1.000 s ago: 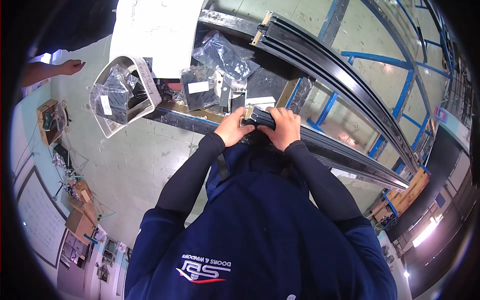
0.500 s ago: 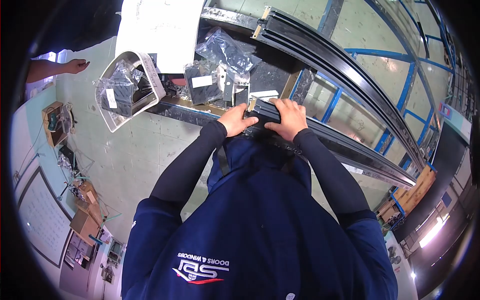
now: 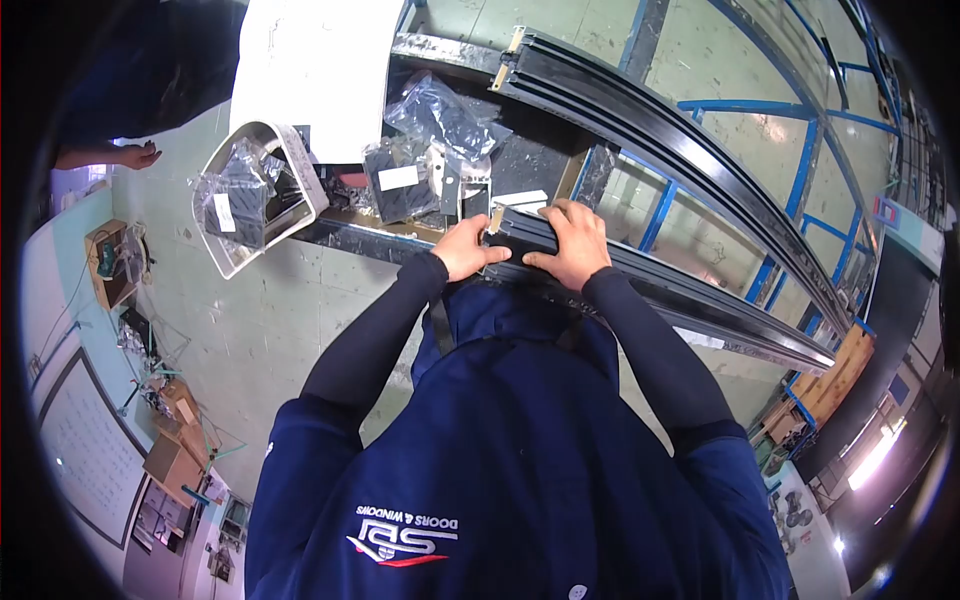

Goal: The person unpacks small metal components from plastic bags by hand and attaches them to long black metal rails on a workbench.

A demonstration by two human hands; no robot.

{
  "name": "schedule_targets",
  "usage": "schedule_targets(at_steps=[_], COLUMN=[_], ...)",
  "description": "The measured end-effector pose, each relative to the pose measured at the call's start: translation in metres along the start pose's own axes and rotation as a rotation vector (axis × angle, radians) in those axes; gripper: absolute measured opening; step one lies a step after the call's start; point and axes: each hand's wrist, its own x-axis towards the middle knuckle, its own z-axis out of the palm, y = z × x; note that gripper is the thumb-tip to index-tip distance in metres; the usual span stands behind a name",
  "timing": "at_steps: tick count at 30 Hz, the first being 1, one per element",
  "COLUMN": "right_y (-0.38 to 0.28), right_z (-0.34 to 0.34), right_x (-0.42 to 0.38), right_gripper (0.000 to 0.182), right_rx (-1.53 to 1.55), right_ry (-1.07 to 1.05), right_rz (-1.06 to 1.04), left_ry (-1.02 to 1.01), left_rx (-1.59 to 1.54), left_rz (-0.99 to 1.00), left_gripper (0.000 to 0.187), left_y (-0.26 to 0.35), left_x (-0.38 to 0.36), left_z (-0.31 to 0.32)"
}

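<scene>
A long black profile (image 3: 680,297) runs from in front of my body toward the lower right. My left hand (image 3: 466,248) is at its near end, thumb and fingers closed on the end by a small tan piece (image 3: 496,219). My right hand (image 3: 574,245) wraps over the profile just to the right, thumb on the near side. A second black profile (image 3: 640,110) lies farther off, curved by the lens. Beyond my left hand are a small metal bracket (image 3: 474,200) and plastic bags of black parts (image 3: 399,185).
A cream bin (image 3: 318,190) holding a bagged black part stands at the left, beside a large white sheet (image 3: 310,80). Blue frame bars (image 3: 658,215) cross the right side. Another person's hand (image 3: 140,155) shows at the upper left.
The view has shifted slightly. My hands remain on the near profile, with my right thumb a little closer to the left one. The other person's hand now sits farther left and lower.
</scene>
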Motion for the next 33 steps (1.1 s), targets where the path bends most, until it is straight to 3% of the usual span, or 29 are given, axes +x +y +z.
schedule_targets(at_steps=[3,7,8,11,12,16,19,25,26,30,33], right_y=[0.015,0.014,0.012,0.0,0.001,0.002,0.002,-0.002,-0.005,-0.005,-0.007], right_z=[-0.006,-0.016,-0.017,-0.025,-0.021,-0.002,-0.001,-0.002,-0.002,0.007,0.013], right_x=[-0.015,-0.011,-0.009,-0.012,-0.013,-0.025,-0.026,-0.028,-0.027,-0.024,-0.03], right_gripper=[0.064,0.058,0.054,0.037,0.031,0.012,0.008,0.015,0.016,0.018,0.018], right_rx=[-0.048,-0.03,-0.05,0.037,0.008,-0.051,-0.005,0.029,0.031,-0.026,-0.098], right_ry=[0.072,-0.033,0.015,0.101,0.092,0.151,0.195,0.087,0.077,0.163,0.222], right_rz=[-0.011,0.025,-0.016,-0.104,-0.126,-0.169,-0.175,-0.021,0.026,0.021,0.007], left_ry=[0.057,-0.024,0.049,0.442,0.54,0.549,0.394,0.436,0.354,0.556,0.485], left_rx=[-0.183,-0.3,-0.4,-0.136,0.028,0.039,-0.193,-0.137,-0.189,0.061,-0.061], left_rz=[0.013,0.028,0.097,0.098,0.252,0.332,0.166,0.07,-0.028,0.106,0.151], left_gripper=[0.043,0.048,0.049,0.042,0.028,0.017,0.017,0.022,0.031,0.057,0.058], left_y=[0.002,-0.013,-0.014,0.02,0.017,0.016,0.03,0.024,0.027,0.019,0.014], left_x=[0.0,0.005,0.004,-0.023,-0.027,-0.026,-0.03,-0.034,-0.034,-0.025,-0.02], left_z=[0.006,0.008,0.014,0.014,0.015,0.019,0.015,0.026,0.023,0.032,0.031])
